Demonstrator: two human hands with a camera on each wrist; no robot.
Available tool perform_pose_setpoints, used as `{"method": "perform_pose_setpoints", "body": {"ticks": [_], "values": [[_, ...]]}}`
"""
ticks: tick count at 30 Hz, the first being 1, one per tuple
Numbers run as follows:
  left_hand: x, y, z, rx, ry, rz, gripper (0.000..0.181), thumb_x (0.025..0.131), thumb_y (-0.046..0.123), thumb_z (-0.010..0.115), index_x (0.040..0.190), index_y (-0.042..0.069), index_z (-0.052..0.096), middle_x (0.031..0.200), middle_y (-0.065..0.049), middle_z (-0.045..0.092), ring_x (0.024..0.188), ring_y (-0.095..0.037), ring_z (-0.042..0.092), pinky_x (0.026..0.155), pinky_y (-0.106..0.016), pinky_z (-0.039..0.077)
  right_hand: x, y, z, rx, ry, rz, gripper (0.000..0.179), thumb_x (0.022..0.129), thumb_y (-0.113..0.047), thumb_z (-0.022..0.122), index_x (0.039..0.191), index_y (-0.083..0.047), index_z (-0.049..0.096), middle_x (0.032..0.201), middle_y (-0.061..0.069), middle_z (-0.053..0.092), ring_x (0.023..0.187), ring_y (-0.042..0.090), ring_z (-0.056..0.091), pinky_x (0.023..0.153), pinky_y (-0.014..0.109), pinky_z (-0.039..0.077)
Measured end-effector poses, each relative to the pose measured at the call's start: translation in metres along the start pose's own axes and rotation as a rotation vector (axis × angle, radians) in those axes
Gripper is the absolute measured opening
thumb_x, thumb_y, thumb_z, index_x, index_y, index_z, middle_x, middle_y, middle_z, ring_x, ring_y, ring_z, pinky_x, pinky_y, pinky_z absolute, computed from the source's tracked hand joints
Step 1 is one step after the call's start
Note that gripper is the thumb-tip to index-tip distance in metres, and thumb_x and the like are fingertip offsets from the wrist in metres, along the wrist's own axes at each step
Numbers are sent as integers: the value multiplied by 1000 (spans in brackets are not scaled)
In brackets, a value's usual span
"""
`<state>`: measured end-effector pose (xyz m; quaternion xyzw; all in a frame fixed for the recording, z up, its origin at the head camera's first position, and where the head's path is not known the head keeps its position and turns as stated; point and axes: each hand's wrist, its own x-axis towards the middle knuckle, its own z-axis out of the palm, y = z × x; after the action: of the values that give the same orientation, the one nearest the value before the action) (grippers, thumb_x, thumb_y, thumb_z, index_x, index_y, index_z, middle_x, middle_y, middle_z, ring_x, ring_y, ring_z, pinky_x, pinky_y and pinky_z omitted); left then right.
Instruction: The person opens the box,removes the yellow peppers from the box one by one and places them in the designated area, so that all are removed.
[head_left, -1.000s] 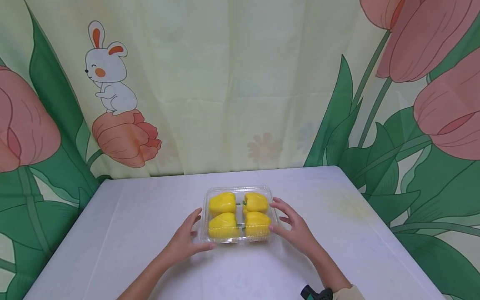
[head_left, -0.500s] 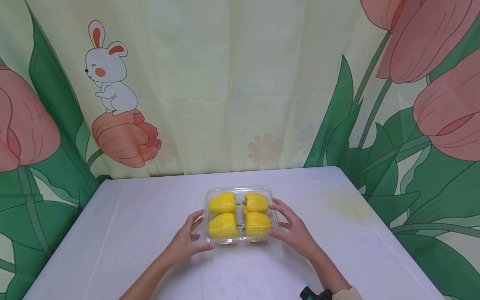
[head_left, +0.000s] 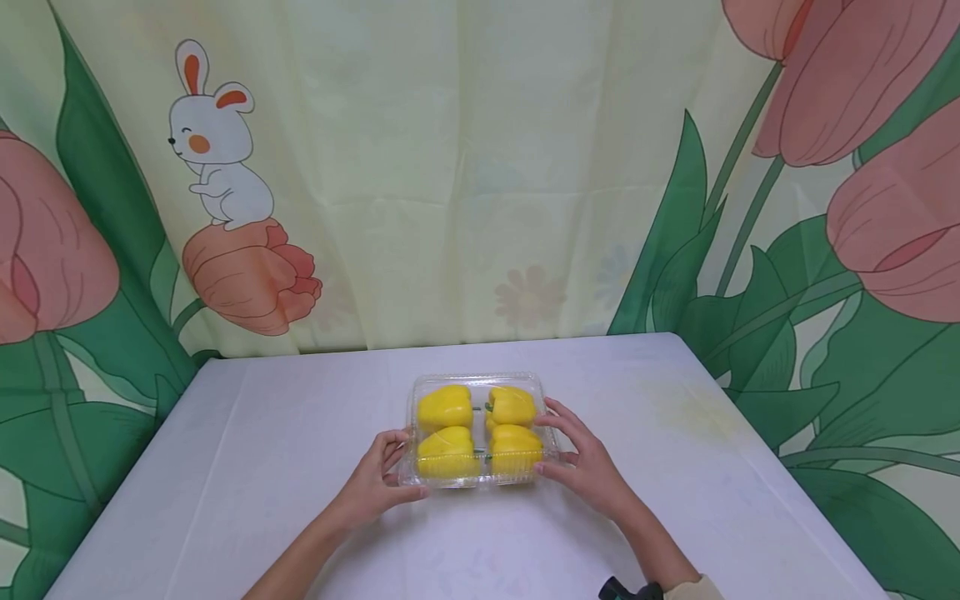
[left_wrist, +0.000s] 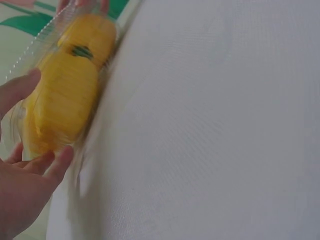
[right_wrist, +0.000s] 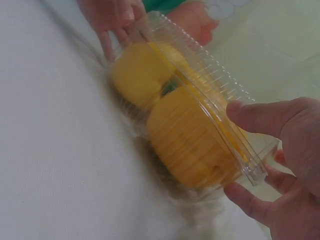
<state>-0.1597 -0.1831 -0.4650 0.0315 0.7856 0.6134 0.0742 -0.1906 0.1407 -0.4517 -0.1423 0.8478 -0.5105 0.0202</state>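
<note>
In the head view, a clear plastic clamshell box [head_left: 480,383] stands on the white-covered table. Inside it lie several yellow bell peppers [head_left: 446,408], their green stems turned inward. My left hand [head_left: 375,479] grips the box's left side, thumb at the front edge and fingers along the side. On the opposite side my right hand [head_left: 588,467] holds it with thumb and fingers spread around the right edge. From the right wrist, the thumb is at the lid [right_wrist: 225,85] and a fingertip is by the bottom edge. The lid looks closed over the peppers.
The table [head_left: 262,417] has a plain white cloth. Behind it hangs a curtain [head_left: 390,208] printed with tulips and a rabbit. A black device [head_left: 630,590] sits near the right wrist, beside a beige sleeve [head_left: 693,588].
Both hands have closed in slightly on the box, the left fingers now against its side and the right fingers a little further over the edge. The box has hardly moved.
</note>
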Motion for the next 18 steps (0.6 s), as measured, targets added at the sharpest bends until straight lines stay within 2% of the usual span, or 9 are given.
{"method": "perform_pose_setpoints", "body": {"ticks": [5, 9, 14, 18], "values": [[-1, 1, -2, -48, -20, -11, 67, 77, 13, 80, 129, 5, 38, 157, -19, 29, 145, -37, 28, 112, -51, 36, 0, 0, 1, -16, 8, -4, 50, 80, -20, 78, 126, -25, 58, 160, -1, 25, 147, 37, 24, 94, 45, 54], [-2, 0, -5, -93, -52, -20, 59, 85, 17, 73, 132, 7, 38, 157, -15, 30, 146, -34, 28, 115, -46, 31, -1, -1, 2, -29, 17, -6, 49, 80, -15, 77, 125, -24, 59, 160, -1, 25, 146, 36, 26, 93, 44, 54], [-2, -2, -8, -117, -53, -31, 58, 83, 15, 74, 130, 4, 41, 153, -18, 36, 144, -35, 32, 111, -35, 38, -1, -4, 4, -37, 16, -15, 49, 80, -11, 76, 125, -22, 59, 160, 0, 25, 146, 36, 27, 92, 42, 55], [0, -4, -9, -137, -53, -43, 47, 82, 14, 75, 116, -1, 47, 150, -24, 39, 142, -37, 33, 107, -29, 42, -1, -5, 4, -61, 18, -17, 49, 81, -10, 76, 125, -23, 59, 160, 0, 25, 145, 37, 27, 93, 45, 54]]}}
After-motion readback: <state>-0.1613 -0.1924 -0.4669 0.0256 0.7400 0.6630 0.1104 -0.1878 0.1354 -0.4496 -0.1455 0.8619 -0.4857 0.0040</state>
